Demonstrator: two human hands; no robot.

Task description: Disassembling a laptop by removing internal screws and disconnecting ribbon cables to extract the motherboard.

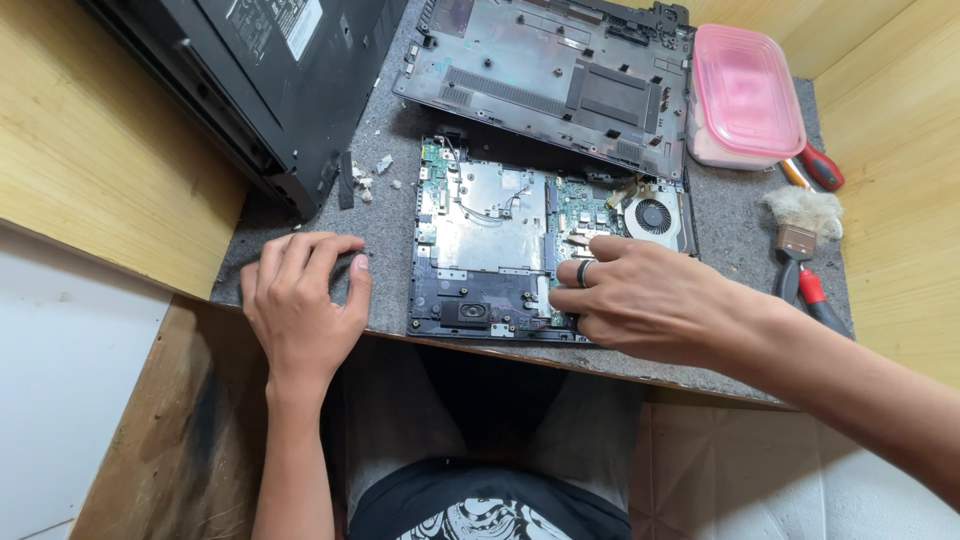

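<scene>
Bottom cover (560, 80) already off at twelve o'clock, the opened laptop (490, 250) lies dead centre with board and fan (652, 216) still in — my right hand (640, 300) rests fingers loosely on it, my left hand (300, 300) spread empty at nine o'clock.

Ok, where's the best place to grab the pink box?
Probably take the pink box by its two long sides, coming from above: the lid is flat and rounded, and those sides look free, with the laptop cover to its left and the red screwdriver near its front corner.
</scene>
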